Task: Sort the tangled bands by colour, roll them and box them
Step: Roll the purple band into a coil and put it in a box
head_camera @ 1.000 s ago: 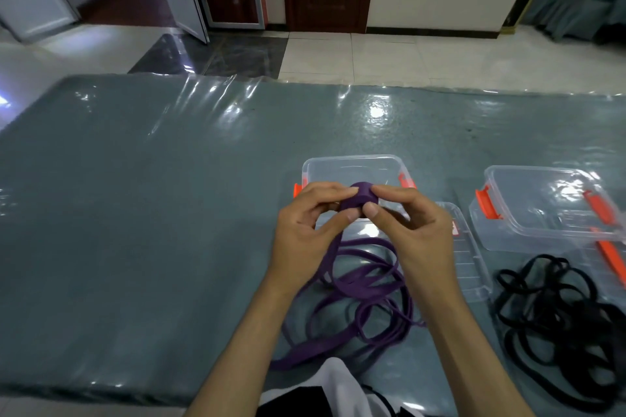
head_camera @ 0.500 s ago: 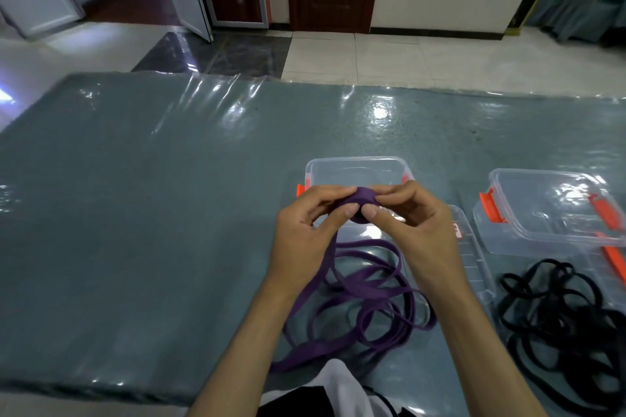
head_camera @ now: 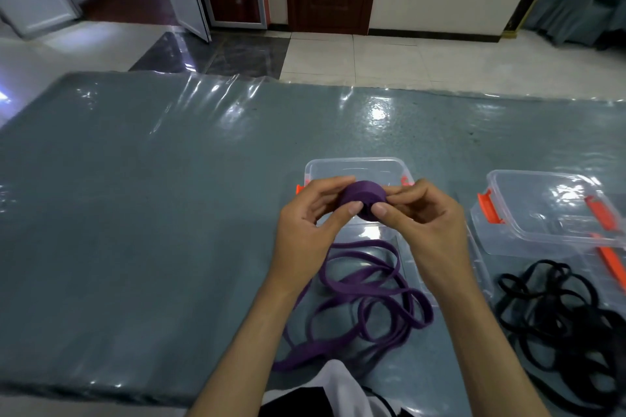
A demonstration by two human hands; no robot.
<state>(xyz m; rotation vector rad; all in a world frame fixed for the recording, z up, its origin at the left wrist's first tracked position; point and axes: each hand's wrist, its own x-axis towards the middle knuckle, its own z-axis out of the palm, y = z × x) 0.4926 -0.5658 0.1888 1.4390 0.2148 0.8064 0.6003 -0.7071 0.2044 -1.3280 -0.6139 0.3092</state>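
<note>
Rolling is the step in hand: my left hand and right hand both pinch the purple roll above the clear box, its loose tail heaped on the mat. Next I'd wind in more tail, keeping tension. Black bands wait beside a second box; tiled floor and doors lie beyond.

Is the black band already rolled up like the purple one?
No, the black band lies as a loose tangle on the table, untouched by either hand.
</note>
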